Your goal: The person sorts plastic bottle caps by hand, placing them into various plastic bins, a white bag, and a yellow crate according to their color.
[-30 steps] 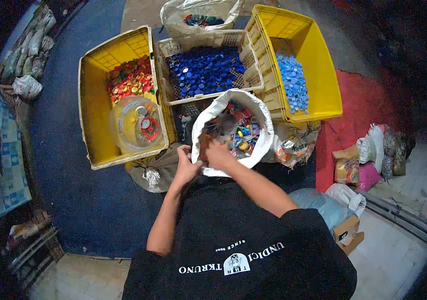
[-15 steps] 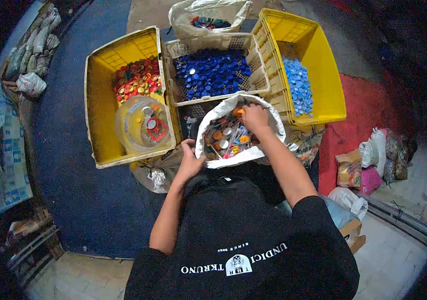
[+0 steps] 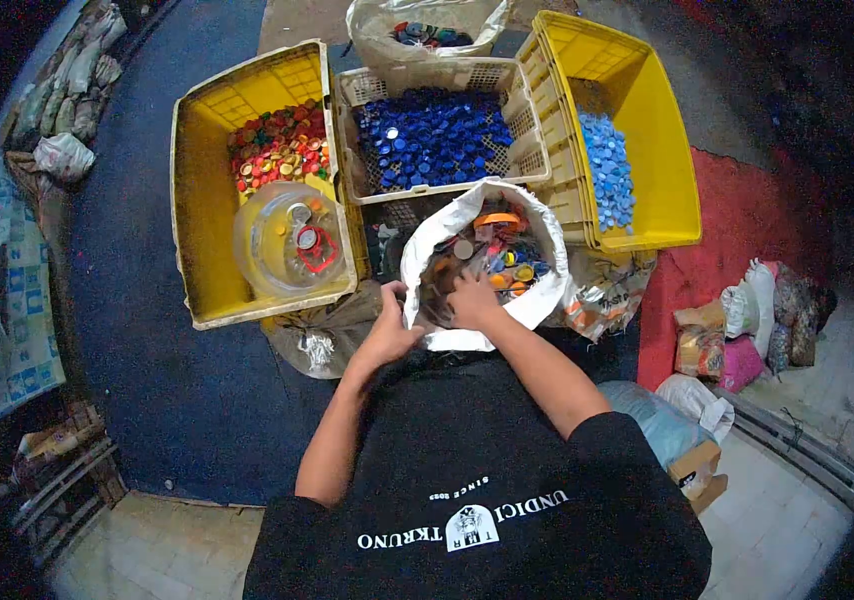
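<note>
An open white sack [image 3: 539,312] with a rolled-down rim sits in front of me, filled with mixed bottle caps [image 3: 519,272] and other small plastic pieces. My left hand [image 3: 390,332] grips the sack's left rim, fingers on its outer side. Inside the sack, toward its near left side, my right hand [image 3: 475,302] reaches down with the fingers apart among the pieces; the fingertips are partly hidden and I see nothing held in them. A larger orange lid [image 3: 499,220] lies at the sack's far side.
Beyond the sack, a white crate [image 3: 444,188] holds dark blue caps. The left yellow bin [image 3: 209,200] holds red and yellow caps and a clear plastic jug [image 3: 272,245]. Light blue caps lie in the right yellow bin [image 3: 662,170]. Another sack [image 3: 372,45] stands behind the crate.
My right hand has moved from the sack's far right side toward its near left side. The orange piece it was at now lies in the sack. My left hand stays on the rim.
</note>
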### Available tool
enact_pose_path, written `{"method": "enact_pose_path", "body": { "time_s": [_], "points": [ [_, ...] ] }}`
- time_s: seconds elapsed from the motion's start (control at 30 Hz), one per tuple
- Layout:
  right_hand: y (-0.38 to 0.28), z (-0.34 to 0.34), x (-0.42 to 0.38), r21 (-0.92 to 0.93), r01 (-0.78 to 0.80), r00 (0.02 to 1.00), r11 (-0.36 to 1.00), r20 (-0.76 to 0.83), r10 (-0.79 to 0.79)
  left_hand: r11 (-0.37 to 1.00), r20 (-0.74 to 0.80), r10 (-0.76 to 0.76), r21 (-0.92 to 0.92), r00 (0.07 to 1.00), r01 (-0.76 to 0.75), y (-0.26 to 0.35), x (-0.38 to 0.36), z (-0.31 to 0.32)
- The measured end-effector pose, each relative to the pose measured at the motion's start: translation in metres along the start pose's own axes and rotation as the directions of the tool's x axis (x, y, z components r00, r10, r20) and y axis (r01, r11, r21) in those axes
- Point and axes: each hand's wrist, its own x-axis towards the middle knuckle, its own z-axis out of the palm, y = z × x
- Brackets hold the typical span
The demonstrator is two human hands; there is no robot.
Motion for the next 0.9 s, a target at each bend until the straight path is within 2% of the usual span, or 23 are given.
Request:
{"method": "enact_pose_path", "body": {
  "time_s": [0.07,0.1,0.13,0.2,0.23,0.3,0.4,0.43,0.47,0.5,0.53,0.57,0.6,0.67,0.7,0.73,0.77,0.8,0.83,0.87,0.9],
  "points": [
    [0.013,0.000,0.004,-0.227,-0.123,0.989,0.966,-0.102,0.102,0.999,0.003,-0.028,0.015,1.000,0.028,0.002,-0.004,0.000],
    [0.022,-0.004,0.006,-0.166,-0.176,0.978,0.970,-0.142,0.153,0.998,0.011,-0.053,0.034,0.999,0.052,0.006,-0.007,-0.001],
    [0.030,-0.011,0.006,-0.164,-0.175,0.978,0.971,-0.141,0.152,0.998,0.011,-0.054,0.035,0.998,0.053,0.008,-0.008,-0.003],
    [0.045,-0.025,0.003,-0.188,-0.202,0.952,0.961,-0.270,0.147,0.993,0.027,-0.119,0.002,0.992,0.119,0.010,-0.008,-0.007],
    [0.050,-0.029,0.003,-0.189,-0.201,0.952,0.961,-0.267,0.147,0.993,0.027,-0.121,-0.001,0.992,0.121,0.011,-0.009,-0.007],
    [0.058,-0.036,0.004,-0.099,-0.290,0.893,0.952,-0.384,0.232,0.992,-0.021,-0.118,0.043,0.993,0.118,0.014,-0.010,-0.008],
    [0.061,-0.037,0.007,-0.044,-0.352,0.862,0.935,-0.403,0.306,0.987,-0.012,-0.160,0.030,0.987,0.160,0.022,-0.011,-0.008],
    [0.051,-0.051,-0.002,0.013,-0.363,0.874,0.932,-0.342,0.345,0.986,-0.013,-0.161,0.032,0.987,0.161,0.026,-0.012,-0.006],
    [0.046,-0.052,-0.006,0.014,-0.362,0.874,0.932,-0.342,0.345,0.990,-0.077,-0.090,0.104,0.993,0.098,0.030,-0.014,-0.003],
    [0.042,-0.051,-0.010,0.116,-0.327,0.839,0.938,-0.421,0.344,0.983,-0.135,-0.013,0.180,0.991,0.037,0.035,-0.014,0.001],
    [0.036,-0.052,-0.017,0.212,-0.280,0.796,0.936,-0.494,0.350,0.983,-0.135,-0.013,0.180,0.991,0.037,0.040,-0.011,0.005],
    [0.029,-0.052,-0.025,0.225,-0.242,0.762,0.944,-0.559,0.328,0.854,-0.143,0.210,0.508,0.967,-0.110,0.045,-0.005,0.010],
    [0.023,-0.050,-0.030,0.226,-0.243,0.761,0.943,-0.559,0.329,0.598,-0.074,0.414,0.774,0.907,-0.210,0.051,0.002,0.014],
    [0.012,-0.042,-0.039,0.356,-0.181,0.848,0.917,-0.416,0.329,0.507,0.218,0.611,0.631,0.761,-0.587,0.059,0.025,0.028],
    [0.011,-0.025,-0.040,0.473,-0.112,0.881,0.874,-0.359,0.308,0.529,0.325,0.414,0.674,0.850,-0.515,0.043,0.043,0.046],
    [0.011,-0.008,-0.039,0.584,-0.049,0.909,0.810,-0.310,0.278,0.528,0.408,0.194,0.723,0.892,-0.445,0.022,0.060,0.062],
    [0.000,-0.017,-0.049,0.535,-0.234,0.936,0.812,-0.101,0.336,0.525,0.413,0.194,0.723,0.890,-0.450,0.004,0.075,0.070],
    [0.006,0.005,-0.042,0.363,-0.325,0.943,0.873,0.053,0.329,0.530,0.319,0.007,0.802,0.948,-0.274,-0.011,0.089,0.076],
    [0.006,0.006,-0.047,0.403,-0.305,0.947,0.863,0.037,0.318,0.499,0.206,-0.179,0.862,0.962,-0.092,-0.015,0.097,0.079],
    [0.006,0.007,-0.052,0.441,-0.284,0.952,0.851,0.021,0.307,0.522,0.289,-0.174,0.838,0.942,-0.161,-0.023,0.099,0.070],
    [0.007,0.010,-0.054,0.441,-0.285,0.951,0.851,0.019,0.308,0.585,0.275,-0.235,0.806,0.932,-0.090,-0.041,0.105,0.069]
  ]
}}
